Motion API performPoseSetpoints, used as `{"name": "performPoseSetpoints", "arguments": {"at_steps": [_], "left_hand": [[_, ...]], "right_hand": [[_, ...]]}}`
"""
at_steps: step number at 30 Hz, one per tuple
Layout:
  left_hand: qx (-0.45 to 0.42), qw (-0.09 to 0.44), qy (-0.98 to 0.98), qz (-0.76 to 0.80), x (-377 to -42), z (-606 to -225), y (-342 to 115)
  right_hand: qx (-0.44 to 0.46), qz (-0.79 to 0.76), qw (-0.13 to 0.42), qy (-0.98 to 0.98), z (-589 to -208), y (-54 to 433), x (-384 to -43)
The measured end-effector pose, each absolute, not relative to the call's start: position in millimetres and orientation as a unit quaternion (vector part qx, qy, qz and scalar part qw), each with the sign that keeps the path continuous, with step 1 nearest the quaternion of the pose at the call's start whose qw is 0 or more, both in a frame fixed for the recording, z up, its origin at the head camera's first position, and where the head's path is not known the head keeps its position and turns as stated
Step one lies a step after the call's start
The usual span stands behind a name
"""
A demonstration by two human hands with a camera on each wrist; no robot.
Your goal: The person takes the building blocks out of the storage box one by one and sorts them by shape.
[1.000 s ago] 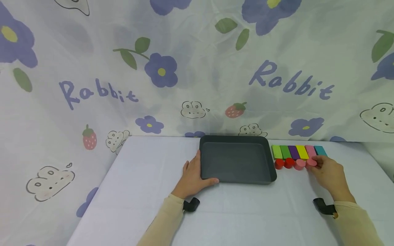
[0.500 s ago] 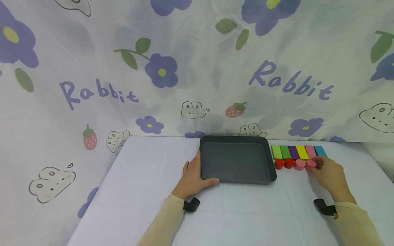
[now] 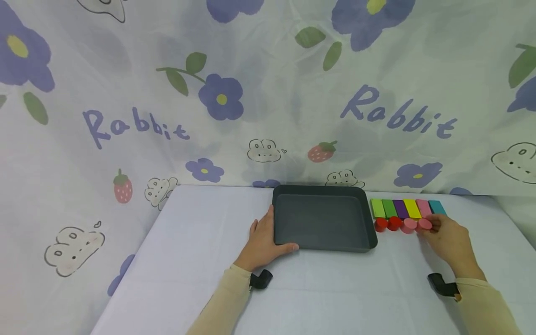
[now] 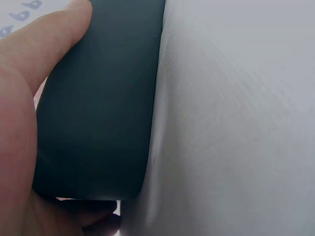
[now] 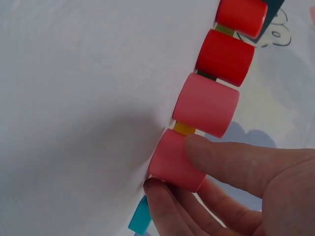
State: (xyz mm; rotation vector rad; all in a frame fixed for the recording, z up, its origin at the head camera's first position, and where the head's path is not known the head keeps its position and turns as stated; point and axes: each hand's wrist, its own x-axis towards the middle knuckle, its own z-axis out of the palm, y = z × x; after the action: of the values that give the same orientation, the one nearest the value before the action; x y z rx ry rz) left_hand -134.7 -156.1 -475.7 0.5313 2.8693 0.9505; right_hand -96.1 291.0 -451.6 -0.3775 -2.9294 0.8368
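A dark grey rectangular tray [image 3: 322,247] lies on the white table. My left hand [image 3: 260,244] rests against its near left corner, thumb along the front edge and fingers along the left side; the left wrist view shows the tray's dark outer wall [image 4: 101,108] beside the thumb. At the right, my right hand [image 3: 450,242] pinches the rightmost pink cylinder [image 5: 172,160] between thumb and fingers. That cylinder stands at the end of a short row, beside another pink cylinder [image 5: 206,104] and two red cylinders [image 5: 225,58].
Behind the cylinders lies a row of flat coloured blocks: light green [image 3: 378,209], green [image 3: 389,209], purple [image 3: 400,209], yellow [image 3: 412,209], pink [image 3: 423,208] and teal [image 3: 437,207]. A printed cloth [image 3: 268,93] hangs at the table's back edge.
Both hands, the tray and the cylinders keep their places; only the head view has shifted slightly.
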Motion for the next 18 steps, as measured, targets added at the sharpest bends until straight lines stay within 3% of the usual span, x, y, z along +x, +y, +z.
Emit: {"name": "performPoseSetpoints", "arguments": {"at_steps": [18], "left_hand": [[0.147,0.05,0.911,0.382,-141,-458,-176]], "right_hand": [[-0.068,0.252,0.065,-0.963,-437,299,-89]]}}
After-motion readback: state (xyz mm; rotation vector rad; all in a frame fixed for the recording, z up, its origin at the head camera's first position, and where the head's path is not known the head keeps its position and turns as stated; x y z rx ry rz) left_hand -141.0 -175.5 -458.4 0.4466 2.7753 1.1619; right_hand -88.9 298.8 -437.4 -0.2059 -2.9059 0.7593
